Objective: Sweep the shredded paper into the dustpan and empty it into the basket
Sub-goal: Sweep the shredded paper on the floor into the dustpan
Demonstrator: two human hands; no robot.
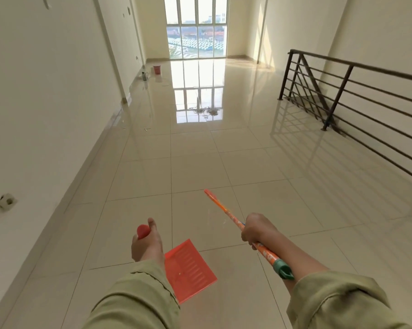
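My left hand (146,244) grips the red handle of a translucent orange dustpan (190,269), whose pan hangs below my wrist above the floor. My right hand (257,230) is curled round the orange broom handle (218,205), which points forward and left; its green collar (283,269) lies against my forearm and the bristles are out of view. A small pile of shredded paper (207,111) lies far ahead on the glossy tiles, in the window's reflection. A red basket (157,69) stands at the far left near the wall.
A dark metal railing (342,96) guards a stairwell on the right. Bottles (144,76) stand on the floor by the left wall near the basket. A white wall runs along the left; tall windows (196,27) close the far end. A few paper scraps (147,129) lie near the left wall.
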